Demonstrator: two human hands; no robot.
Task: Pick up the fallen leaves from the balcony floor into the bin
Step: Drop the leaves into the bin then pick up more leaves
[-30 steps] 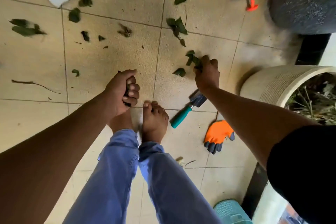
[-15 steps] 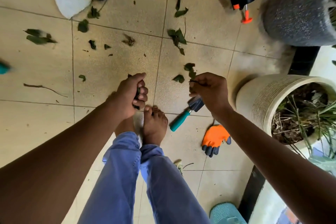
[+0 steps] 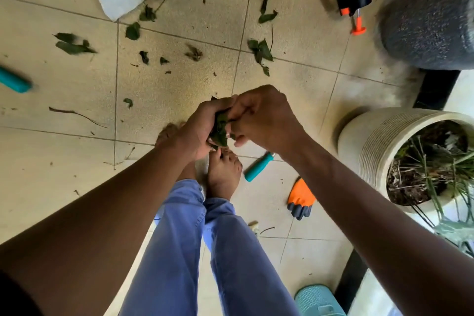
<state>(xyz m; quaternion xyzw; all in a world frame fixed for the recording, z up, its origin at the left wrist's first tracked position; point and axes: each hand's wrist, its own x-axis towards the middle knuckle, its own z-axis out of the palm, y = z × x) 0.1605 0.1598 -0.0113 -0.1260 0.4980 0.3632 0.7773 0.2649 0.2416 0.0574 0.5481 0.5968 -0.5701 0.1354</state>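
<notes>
Meeting above the bare feet, left hand [image 3: 197,133] and right hand [image 3: 264,121] both grip one leaf wad [image 3: 220,130] (dark green).

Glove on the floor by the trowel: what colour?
Orange glove with dark grey fingertips, seen in the head view.

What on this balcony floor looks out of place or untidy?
Torn green leaves and a thin twig lie scattered over the tiles. An orange glove and a teal-handled tool also lie loose beside the person's feet.
</notes>
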